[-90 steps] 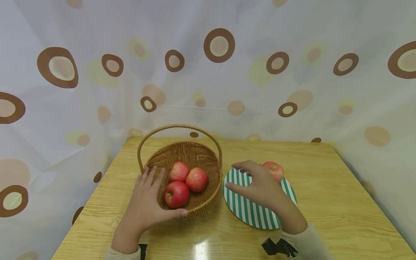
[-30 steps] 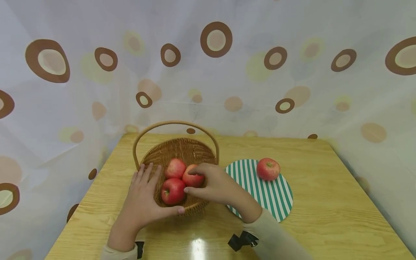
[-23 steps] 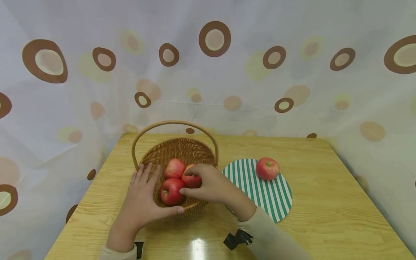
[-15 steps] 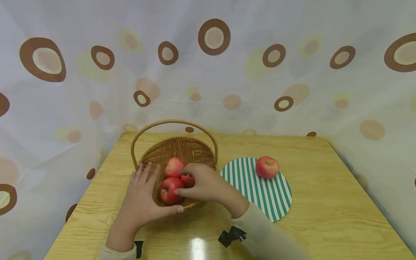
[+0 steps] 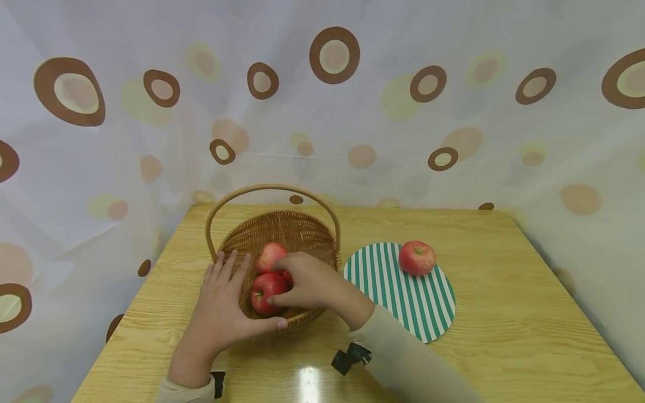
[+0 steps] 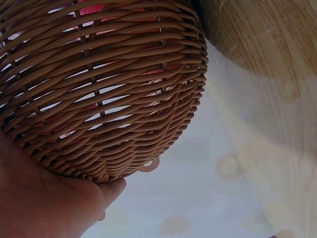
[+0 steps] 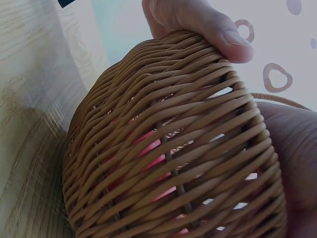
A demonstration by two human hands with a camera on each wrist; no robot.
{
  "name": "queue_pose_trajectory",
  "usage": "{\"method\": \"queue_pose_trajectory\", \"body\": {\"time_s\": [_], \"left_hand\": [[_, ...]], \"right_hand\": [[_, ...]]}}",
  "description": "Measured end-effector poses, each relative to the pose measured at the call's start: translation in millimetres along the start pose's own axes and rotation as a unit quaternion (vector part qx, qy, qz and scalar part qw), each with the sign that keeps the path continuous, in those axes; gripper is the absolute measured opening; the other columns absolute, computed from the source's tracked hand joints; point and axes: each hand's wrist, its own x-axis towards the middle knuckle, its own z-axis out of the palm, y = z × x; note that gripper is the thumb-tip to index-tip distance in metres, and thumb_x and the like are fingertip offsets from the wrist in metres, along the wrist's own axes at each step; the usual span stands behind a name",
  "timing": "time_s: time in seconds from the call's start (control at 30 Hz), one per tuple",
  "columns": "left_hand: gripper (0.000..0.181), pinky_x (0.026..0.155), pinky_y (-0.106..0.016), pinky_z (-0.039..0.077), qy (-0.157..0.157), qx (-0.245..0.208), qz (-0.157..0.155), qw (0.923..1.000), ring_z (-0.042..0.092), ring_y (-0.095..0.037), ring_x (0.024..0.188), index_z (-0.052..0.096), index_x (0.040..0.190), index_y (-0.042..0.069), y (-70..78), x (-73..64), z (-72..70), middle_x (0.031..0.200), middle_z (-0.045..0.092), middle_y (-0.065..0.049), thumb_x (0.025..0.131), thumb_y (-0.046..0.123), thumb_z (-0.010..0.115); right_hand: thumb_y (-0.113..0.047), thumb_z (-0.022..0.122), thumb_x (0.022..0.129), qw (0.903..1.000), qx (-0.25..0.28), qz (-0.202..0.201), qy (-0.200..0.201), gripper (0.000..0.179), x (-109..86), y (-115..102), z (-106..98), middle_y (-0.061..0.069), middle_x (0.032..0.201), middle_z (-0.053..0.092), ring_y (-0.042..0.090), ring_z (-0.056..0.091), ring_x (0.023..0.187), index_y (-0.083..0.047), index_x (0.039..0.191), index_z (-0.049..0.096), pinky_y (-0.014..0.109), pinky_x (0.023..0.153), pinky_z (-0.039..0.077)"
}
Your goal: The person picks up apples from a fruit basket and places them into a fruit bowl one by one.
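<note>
A wicker basket (image 5: pixel 282 226) with an arched handle holds red apples. The left hand (image 5: pixel 219 316) lies on its left and front rim, fingers spread and fairly straight, thumb along the front edge. In the left wrist view, that thumb shows at the woven rim. Inside the basket, the right hand (image 5: pixel 309 282) reaches over the apples with fingers bent and thumb apart. Its thumb tip overlaps the front apple (image 5: pixel 268 292), and its fingertips lie between that one and the back apple (image 5: pixel 271 257). A third apple (image 5: pixel 288 277) is mostly hidden beneath the hand.
Right of the basket, a round green-and-white striped mat (image 5: pixel 390 288) lies on the wooden table (image 5: pixel 504 291). One apple (image 5: pixel 417 258) sits near its back right edge. A patterned curtain (image 5: pixel 388 129) encloses the table at the back and sides.
From beside the apple on the striped mat, the right hand has moved left into the basket, then further left across the apples. The left hand has stayed on the rim.
</note>
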Motion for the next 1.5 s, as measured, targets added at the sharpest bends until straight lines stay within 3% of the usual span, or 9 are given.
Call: {"method": "queue_pose_trajectory", "body": {"time_s": [0.17, 0.5, 0.67, 0.77, 1.0, 1.23, 1.5], "left_hand": [[0.139, 0.127, -0.075, 0.016, 0.000, -0.005, 0.002, 1.0000, 0.012, -0.053, 0.162, 0.032, 0.167, 0.007, 0.0, 0.8, 0.5, 0.172, 0.026, -0.028, 0.065, 0.090, 0.077], [0.139, 0.128, -0.074, 0.015, -0.004, -0.003, 0.001, 1.0000, 0.011, -0.053, 0.163, 0.032, 0.167, 0.008, 1.1, 2.3, 0.7, 0.173, 0.025, -0.027, 0.065, 0.090, 0.077], [0.138, 0.129, -0.073, 0.014, -0.007, -0.003, -0.003, 1.0000, 0.011, -0.052, 0.163, 0.034, 0.167, 0.008, 2.1, 2.5, 0.3, 0.173, 0.025, -0.027, 0.065, 0.090, 0.077], [0.138, 0.128, -0.073, 0.014, -0.004, -0.003, -0.002, 1.0000, 0.011, -0.052, 0.163, 0.035, 0.166, 0.008, 1.9, 2.5, 0.5, 0.173, 0.025, -0.027, 0.065, 0.091, 0.077], [0.137, 0.128, -0.074, 0.015, -0.001, -0.003, -0.001, 1.0000, 0.011, -0.051, 0.163, 0.035, 0.166, 0.009, 0.6, 1.7, 0.9, 0.173, 0.025, -0.027, 0.064, 0.091, 0.077], [0.137, 0.128, -0.074, 0.016, 0.000, -0.001, 0.001, 1.0000, 0.012, -0.052, 0.163, 0.035, 0.166, 0.009, -0.3, 0.5, 2.2, 0.173, 0.026, -0.028, 0.065, 0.091, 0.077], [0.137, 0.128, -0.074, 0.016, 0.004, 0.001, 0.001, 1.0000, 0.012, -0.053, 0.163, 0.037, 0.166, 0.008, -1.0, 0.3, 2.2, 0.172, 0.027, -0.027, 0.064, 0.092, 0.076]], "right_hand": [[-0.040, 0.084, 0.090, 0.9998, -0.021, -0.007, -0.005, 0.055, 4.4, -2.2, 2.3, -0.001, 0.123, 0.076, 0.010, 0.071, 0.101, -0.012, 0.135, 0.071, 0.022, 0.081, 0.059], [-0.042, 0.087, 0.087, 0.9984, -0.053, -0.007, -0.018, 0.065, 13.1, -3.4, 7.8, -0.002, 0.127, 0.074, 0.010, 0.070, 0.107, -0.014, 0.142, 0.068, 0.034, 0.098, 0.058], [-0.040, 0.090, 0.083, 0.9985, -0.046, 0.000, -0.028, 0.065, 15.5, -4.1, 11.2, 0.001, 0.128, 0.071, 0.012, 0.069, 0.106, -0.014, 0.139, 0.068, 0.026, 0.089, 0.059], [-0.038, 0.092, 0.081, 0.9986, -0.039, 0.007, -0.034, 0.069, 17.7, -4.3, 12.7, 0.002, 0.134, 0.068, 0.012, 0.069, 0.107, -0.016, 0.140, 0.067, 0.025, 0.088, 0.059], [-0.034, 0.096, 0.079, 0.9966, -0.059, 0.006, -0.057, 0.092, 23.9, -4.9, 14.2, 0.011, 0.160, 0.054, 0.022, 0.068, 0.129, -0.015, 0.157, 0.052, 0.034, 0.103, 0.059], [-0.038, 0.092, 0.084, 0.9926, -0.099, -0.004, -0.070, 0.079, 28.0, -6.8, 13.4, 0.006, 0.149, 0.064, 0.020, 0.065, 0.133, -0.014, 0.151, 0.057, 0.036, 0.109, 0.056], [-0.035, 0.095, 0.081, 0.9888, -0.123, 0.004, -0.084, 0.083, 31.1, -10.8, 16.8, 0.004, 0.155, 0.059, 0.018, 0.063, 0.135, -0.017, 0.153, 0.057, 0.034, 0.108, 0.057]]}}
